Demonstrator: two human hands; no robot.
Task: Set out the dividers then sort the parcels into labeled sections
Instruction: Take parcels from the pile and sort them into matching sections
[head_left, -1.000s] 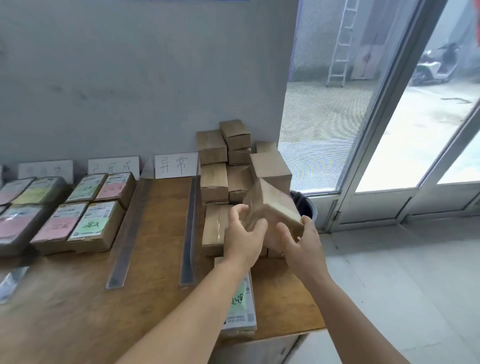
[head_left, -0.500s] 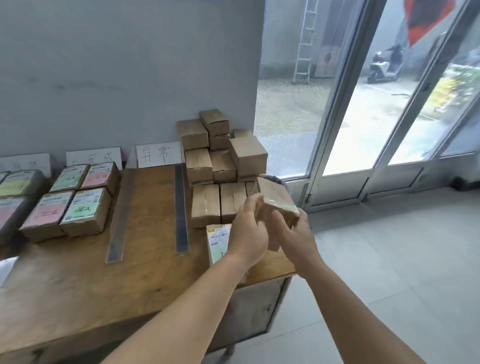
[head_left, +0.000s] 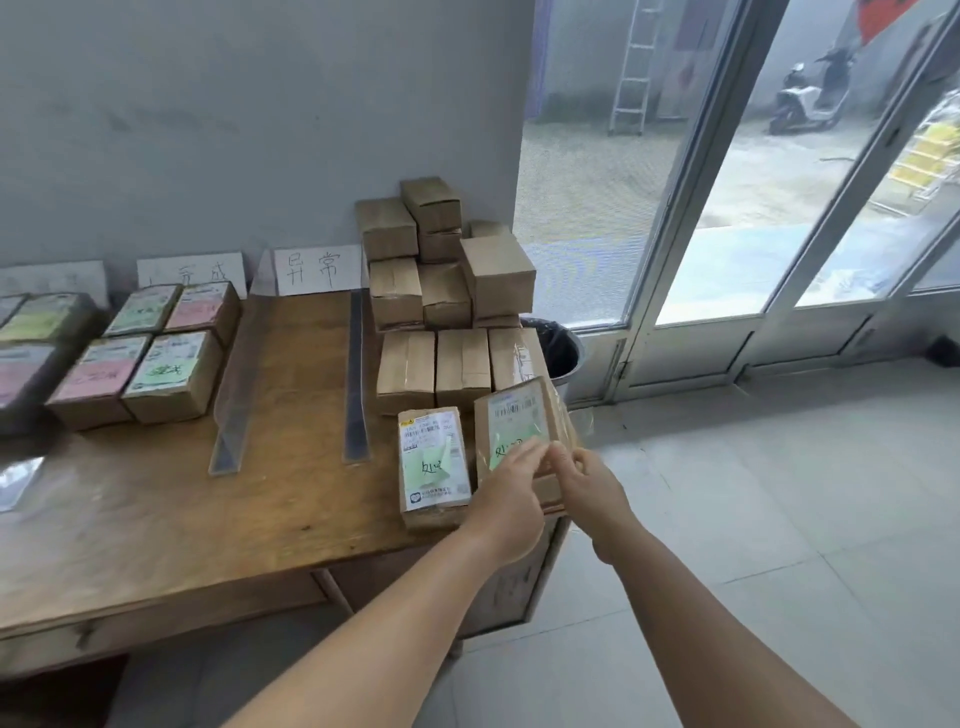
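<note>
Held parcel: a brown cardboard parcel with a white barcode label and a green note (head_left: 519, 431) sat tilted at the right front corner of the worn wooden table (head_left: 156, 509), label side up.
Left hand: the left hand (head_left: 506, 499) lay on the parcel's near left part, fingers (head_left: 530, 454) extended and close together over the green note, tips touching the label.
Right hand: the right hand (head_left: 592, 483) gripped the parcel's near right edge, fingers curled toward the left fingertips; whether the thumb was under the box could not be told.
Neighbouring parcel: a second brown box with a white label and green note (head_left: 434, 462) lay flat just left of the held one, near the table's front edge, touched by neither hand.
Unsorted stack: plain taped brown boxes (head_left: 447, 291) were piled against the wall behind both parcels.
Dividers: two clear plastic strips, one (head_left: 236, 395) and another (head_left: 357, 379), ran front to back on the tabletop, well apart.
Section signs: a white handwritten card (head_left: 317, 269) leaned on the wall between the strips' far ends; another card (head_left: 191, 273) stood to its left.
Sorted boxes: four labelled boxes with pink and green notes (head_left: 145, 353) sat left of the left strip.
</note>
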